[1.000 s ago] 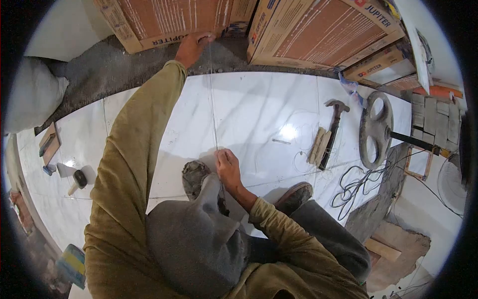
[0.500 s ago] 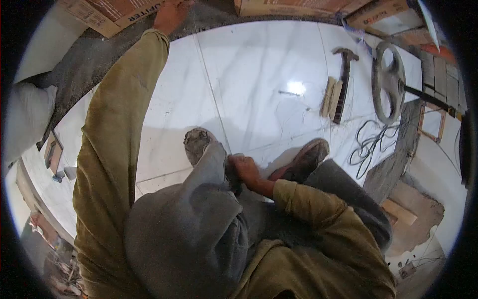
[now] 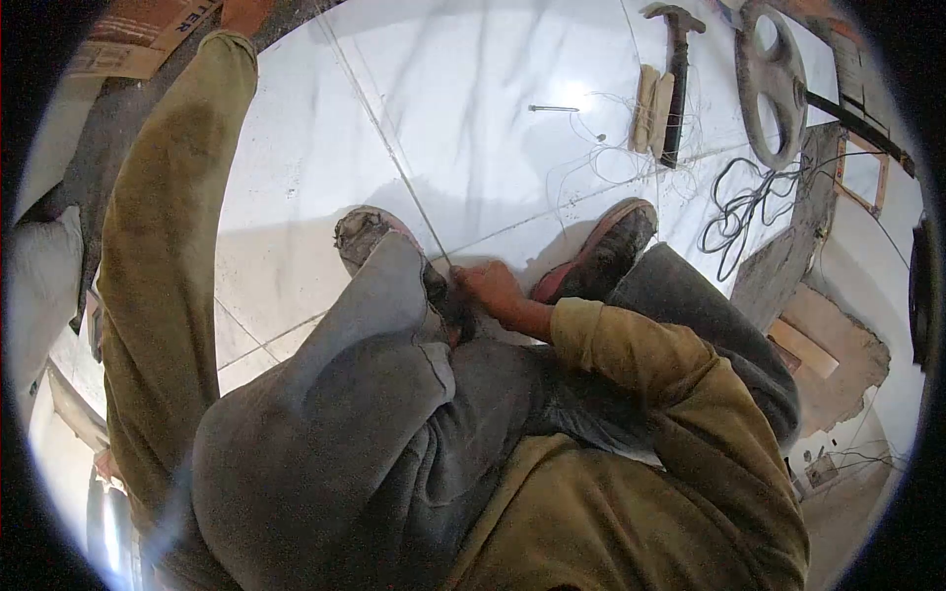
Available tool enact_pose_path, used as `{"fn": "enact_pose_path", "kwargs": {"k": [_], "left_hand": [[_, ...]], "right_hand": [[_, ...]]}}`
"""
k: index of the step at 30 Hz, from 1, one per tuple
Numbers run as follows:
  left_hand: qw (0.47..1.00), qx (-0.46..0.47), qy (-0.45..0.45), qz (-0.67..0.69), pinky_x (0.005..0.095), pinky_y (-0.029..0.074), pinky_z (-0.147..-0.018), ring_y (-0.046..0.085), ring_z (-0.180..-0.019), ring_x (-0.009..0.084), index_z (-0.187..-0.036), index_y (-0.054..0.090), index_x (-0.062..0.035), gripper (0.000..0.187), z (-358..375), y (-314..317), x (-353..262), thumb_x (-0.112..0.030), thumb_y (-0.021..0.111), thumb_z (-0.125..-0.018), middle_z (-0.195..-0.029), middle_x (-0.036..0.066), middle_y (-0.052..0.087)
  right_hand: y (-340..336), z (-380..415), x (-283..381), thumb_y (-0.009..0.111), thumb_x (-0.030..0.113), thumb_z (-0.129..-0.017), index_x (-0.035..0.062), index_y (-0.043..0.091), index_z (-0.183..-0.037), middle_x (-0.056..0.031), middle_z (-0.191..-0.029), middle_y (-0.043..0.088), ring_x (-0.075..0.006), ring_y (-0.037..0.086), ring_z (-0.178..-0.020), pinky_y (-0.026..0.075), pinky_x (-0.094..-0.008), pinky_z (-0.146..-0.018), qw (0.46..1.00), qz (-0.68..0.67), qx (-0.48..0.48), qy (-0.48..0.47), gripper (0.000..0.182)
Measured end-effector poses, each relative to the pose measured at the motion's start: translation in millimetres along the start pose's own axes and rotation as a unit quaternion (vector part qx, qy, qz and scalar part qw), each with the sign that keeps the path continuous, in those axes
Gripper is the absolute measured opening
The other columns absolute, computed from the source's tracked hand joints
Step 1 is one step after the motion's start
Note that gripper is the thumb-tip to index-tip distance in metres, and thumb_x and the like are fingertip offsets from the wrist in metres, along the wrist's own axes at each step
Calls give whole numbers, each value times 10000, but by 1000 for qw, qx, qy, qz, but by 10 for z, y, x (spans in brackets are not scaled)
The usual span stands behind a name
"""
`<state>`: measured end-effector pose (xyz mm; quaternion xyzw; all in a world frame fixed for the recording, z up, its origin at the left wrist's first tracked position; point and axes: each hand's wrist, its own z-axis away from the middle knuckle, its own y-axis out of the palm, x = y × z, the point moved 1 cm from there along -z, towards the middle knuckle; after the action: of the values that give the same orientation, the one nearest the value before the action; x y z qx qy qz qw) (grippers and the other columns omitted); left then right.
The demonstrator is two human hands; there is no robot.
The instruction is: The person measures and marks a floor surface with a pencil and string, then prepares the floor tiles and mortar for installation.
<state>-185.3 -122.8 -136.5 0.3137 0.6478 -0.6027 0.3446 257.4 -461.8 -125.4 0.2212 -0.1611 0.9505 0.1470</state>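
My right hand (image 3: 493,290) is closed low between my two shoes, beside the grey trouser leg; whatever its fingers hold is too small or hidden to name. At the top left, my left arm reaches away, and only a part of my left hand (image 3: 246,14) shows near a cardboard box (image 3: 138,41). Its fingers are cut off by the frame's edge. White tiles (image 3: 434,108) with dark joints lie around my feet, one joint running down to my right hand.
A hammer (image 3: 678,84) lies beside string-wound wooden pieces (image 3: 648,110), with a nail (image 3: 553,108) to their left. Farther right are a grey double-ringed tool (image 3: 773,89), a tangled dark cord (image 3: 744,212) and a broken board (image 3: 838,345).
The view has shifted, so the floor items sit higher and the box lies farther left. My left hand is now mostly out of frame. My right hand remains closed near the shoes.
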Motion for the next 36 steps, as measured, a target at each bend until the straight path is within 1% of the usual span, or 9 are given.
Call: {"fn": "enact_pose_path", "kwargs": {"k": [7,9,13,15,20,26,31,33,36], "left_hand": [[981,-138,42,-128,322,480,-859,615,-930,205,-961,649,1,126,149,160,-224,-70,545,-961,-975,88,670],[941,-160,-17,297,324,469,-891,620,-938,227,-972,653,13,124,113,242,18,-59,555,-952,-997,90,674],[966,-53,-29,252,341,456,-925,605,-1004,236,-1074,631,11,164,7,118,175,-75,535,-972,-1098,63,664],[978,-77,-12,-193,366,453,-936,586,-1047,249,-1115,615,15,192,78,123,-145,-92,513,-993,-1173,35,633],[978,-126,-105,126,379,440,-962,574,-1083,279,-1152,585,20,207,83,242,-56,-92,506,-997,-1195,58,613],[975,-153,40,-154,336,462,-843,595,-928,277,-980,625,27,133,117,101,-191,92,554,-888,-963,125,632],[983,-161,-18,-83,348,482,-831,611,-915,286,-1022,653,11,160,-39,137,13,32,547,-905,-955,125,655],[972,-159,45,165,359,491,-831,622,-979,293,-1087,666,-11,197,-21,210,253,-23,552,-928,-1040,122,669],[989,-121,-70,-46,395,471,-909,604,-1060,314,-1176,640,-23,254,47,108,17,-104,528,-963,-1132,131,657]], "right_hand": [[-125,8,86,572,572,-850,-30,695,-725,-174,-644,639,-277,620,-610,481,-432,-639,978,-130,33,160,627],[-186,39,156,565,552,-879,-29,658,-682,-145,-600,591,-241,575,-583,450,-419,-599,982,-117,20,149,619],[-125,66,183,580,527,-899,-43,627,-655,-122,-538,539,-210,500,-528,404,-417,-552,973,-156,-6,169,622],[-185,84,224,588,521,-898,-47,637,-662,-114,-547,551,-210,508,-537,410,-416,-564,969,-168,13,182,617],[-116,37,145,617,504,-887,-19,715,-691,-123,-597,636,-205,568,-564,454,-378,-598,975,-159,20,154,567],[15,87,148,618,517,-891,-3,740,-747,-107,-632,667,-184,596,-608,491,-372,-654,971,-201,-59,115,553],[13,217,291,620,466,-916,-13,693,-690,-77,-683,661,-163,579,-682,466,-359,-669,964,-201,-60,162,535],[83,187,205,563,512,-927,-10,708,-732,-111,-736,687,-205,622,-728,479,-369,-731,969,-194,-60,144,576],[223,212,59,505,551,-941,-13,708,-762,-154,-779,704,-253,660,-762,489,-384,-781,969,-209,-52,119,625]]}}
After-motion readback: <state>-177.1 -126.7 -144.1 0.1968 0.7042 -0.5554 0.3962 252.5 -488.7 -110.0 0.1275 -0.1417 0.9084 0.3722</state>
